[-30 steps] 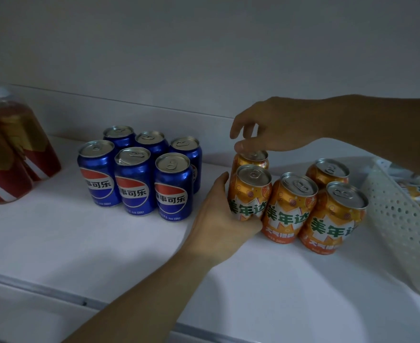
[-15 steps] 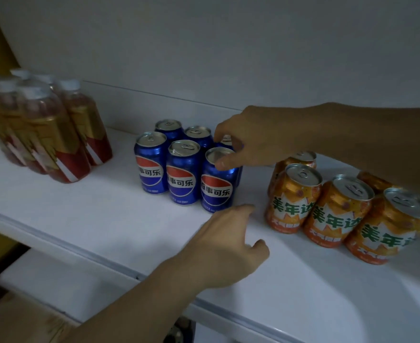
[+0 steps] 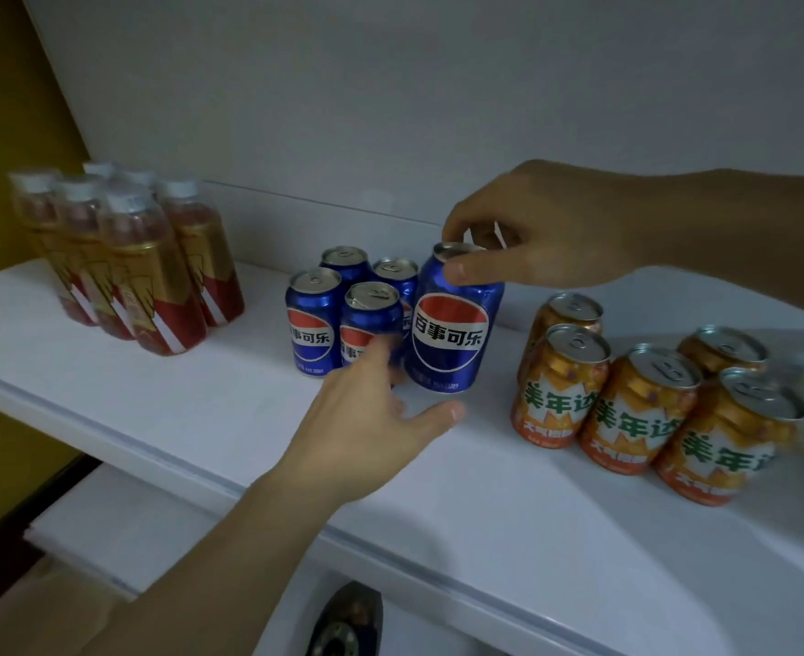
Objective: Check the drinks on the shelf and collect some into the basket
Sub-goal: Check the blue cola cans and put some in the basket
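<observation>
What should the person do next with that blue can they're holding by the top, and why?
Probably bring the left hand under the blue can to steady it: the right hand pinches only its rim, and it looks lifted and tilted off the shelf.

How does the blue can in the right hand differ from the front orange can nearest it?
The held blue can is gripped at its rim by the right hand and tilted; the front orange can stands untouched in its group. The blue can bears a red, white and blue roundel, the orange can green characters on white. Both have unopened silver tops.
</observation>
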Action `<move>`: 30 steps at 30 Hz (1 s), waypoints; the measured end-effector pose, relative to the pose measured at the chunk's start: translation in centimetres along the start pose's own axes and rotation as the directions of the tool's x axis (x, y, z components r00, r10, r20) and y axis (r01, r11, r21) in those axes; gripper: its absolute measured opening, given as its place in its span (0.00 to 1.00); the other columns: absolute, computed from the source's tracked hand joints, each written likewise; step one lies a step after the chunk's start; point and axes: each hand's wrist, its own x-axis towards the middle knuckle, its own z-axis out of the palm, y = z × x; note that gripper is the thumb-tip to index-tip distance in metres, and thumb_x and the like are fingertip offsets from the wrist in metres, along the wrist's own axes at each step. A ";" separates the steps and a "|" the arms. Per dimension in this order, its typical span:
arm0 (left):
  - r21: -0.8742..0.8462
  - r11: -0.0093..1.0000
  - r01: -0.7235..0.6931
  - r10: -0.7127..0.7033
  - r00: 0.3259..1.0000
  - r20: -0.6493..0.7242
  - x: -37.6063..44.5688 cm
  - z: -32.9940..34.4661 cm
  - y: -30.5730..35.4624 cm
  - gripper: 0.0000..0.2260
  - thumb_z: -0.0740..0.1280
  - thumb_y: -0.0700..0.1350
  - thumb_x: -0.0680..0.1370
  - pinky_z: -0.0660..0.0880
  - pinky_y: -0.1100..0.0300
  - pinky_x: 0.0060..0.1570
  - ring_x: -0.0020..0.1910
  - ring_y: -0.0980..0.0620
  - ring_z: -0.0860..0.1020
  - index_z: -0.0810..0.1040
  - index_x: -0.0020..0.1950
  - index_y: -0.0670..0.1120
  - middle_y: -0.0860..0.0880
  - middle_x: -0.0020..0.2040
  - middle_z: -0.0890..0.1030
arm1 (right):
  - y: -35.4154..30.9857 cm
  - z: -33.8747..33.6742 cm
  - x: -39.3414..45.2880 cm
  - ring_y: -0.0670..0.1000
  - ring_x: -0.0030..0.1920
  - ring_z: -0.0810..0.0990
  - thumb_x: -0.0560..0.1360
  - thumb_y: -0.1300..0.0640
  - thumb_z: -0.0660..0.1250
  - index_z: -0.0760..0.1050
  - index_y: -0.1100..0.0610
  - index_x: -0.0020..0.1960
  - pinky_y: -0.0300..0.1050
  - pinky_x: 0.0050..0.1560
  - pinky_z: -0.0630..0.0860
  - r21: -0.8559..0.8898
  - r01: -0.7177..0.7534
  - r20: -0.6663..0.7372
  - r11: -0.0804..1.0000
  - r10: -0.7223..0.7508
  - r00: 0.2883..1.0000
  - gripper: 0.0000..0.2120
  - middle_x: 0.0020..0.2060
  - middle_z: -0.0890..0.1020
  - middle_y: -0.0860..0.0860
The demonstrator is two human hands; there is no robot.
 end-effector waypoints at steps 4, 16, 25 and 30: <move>-0.388 0.913 -0.130 0.106 0.991 -0.081 0.4 1.6 1.7 0.34 0.81 0.44 0.69 0.82 0.63 0.53 0.60 0.60 0.80 0.70 0.71 0.56 0.60 0.61 0.81 | 0.1 -1.5 -2.5 0.45 0.45 0.78 0.77 0.31 0.57 0.76 0.47 0.67 0.38 0.41 0.69 0.146 0.042 -0.045 0.988 -0.036 0.998 0.27 0.47 0.78 0.40; -0.546 0.777 -0.315 0.306 0.946 -0.110 0.2 5.6 9.0 0.29 0.81 0.38 0.66 0.84 0.56 0.47 0.51 0.53 0.85 0.75 0.64 0.49 0.52 0.52 0.85 | -0.9 3.3 -9.9 0.48 0.56 0.86 0.74 0.45 0.69 0.79 0.51 0.66 0.47 0.56 0.83 0.936 0.176 -0.316 0.304 0.506 0.803 0.22 0.57 0.86 0.49; -0.514 0.812 -0.277 0.397 0.907 0.140 -0.1 9.4 12.9 0.35 0.85 0.44 0.63 0.83 0.56 0.51 0.54 0.57 0.84 0.73 0.64 0.57 0.57 0.55 0.84 | 2.4 3.5 -16.1 0.51 0.47 0.87 0.72 0.50 0.69 0.83 0.54 0.56 0.44 0.45 0.82 0.949 0.243 -0.316 0.202 0.625 0.714 0.15 0.48 0.87 0.51; -0.532 0.803 -0.269 0.395 0.908 0.138 -0.3 11.4 14.3 0.34 0.84 0.36 0.62 0.83 0.62 0.46 0.50 0.57 0.85 0.75 0.61 0.55 0.57 0.51 0.86 | 4.0 3.5 -16.9 0.49 0.41 0.86 0.69 0.49 0.71 0.84 0.54 0.53 0.42 0.40 0.81 0.957 0.235 -0.289 0.171 0.633 0.718 0.15 0.43 0.87 0.49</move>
